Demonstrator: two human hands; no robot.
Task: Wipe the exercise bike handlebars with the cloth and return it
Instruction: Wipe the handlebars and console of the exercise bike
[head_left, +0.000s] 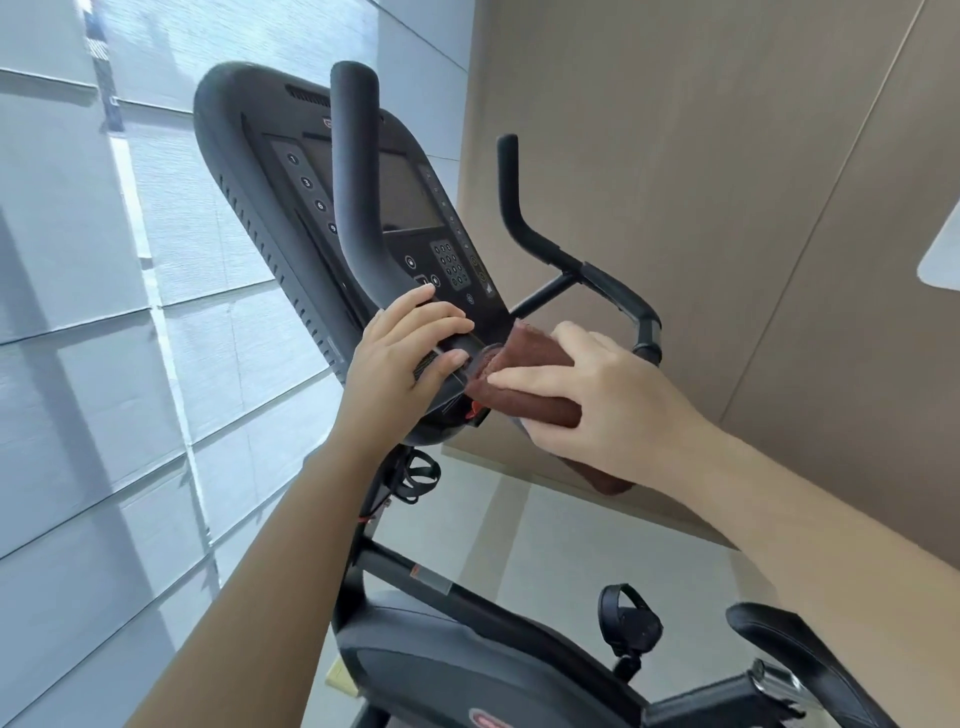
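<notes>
A black exercise bike fills the middle of the view. Its left handlebar (353, 171) rises in front of the console (410, 197); the right handlebar (540, 244) bends away toward the wall. My left hand (405, 358) grips the lower part of the left handlebar, fingers curled over it. My right hand (597, 395) holds a folded brown cloth (524, 374) and presses it against the bar at the base of the console, right beside my left hand. One end of the cloth hangs below my right wrist.
Grey window blinds cover the left side. A beige panelled wall stands behind the bike on the right. Below are the bike frame (431, 577), a pedal (631, 623), the saddle (795, 654) and a bottle cage (415, 475) on the stem.
</notes>
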